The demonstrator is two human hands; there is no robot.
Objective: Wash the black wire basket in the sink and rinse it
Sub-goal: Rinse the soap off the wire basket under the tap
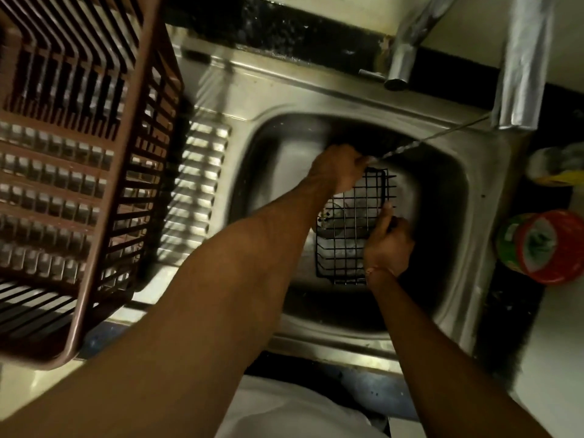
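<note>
Over the sink [467,216] bowl, the basket [350,235] is gripped at its far rim by the left hand [338,167] and at its side by the right hand [387,245]. Water [420,142] strikes the far rim, so rinsing appears under way; whether scrubbing is finished cannot be told.

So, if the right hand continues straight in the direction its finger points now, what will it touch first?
The right hand points up and away, along the black wire basket it holds. Beyond the basket's edge, the far wall of the sink probably comes first, though depth is hard to judge here.
</note>
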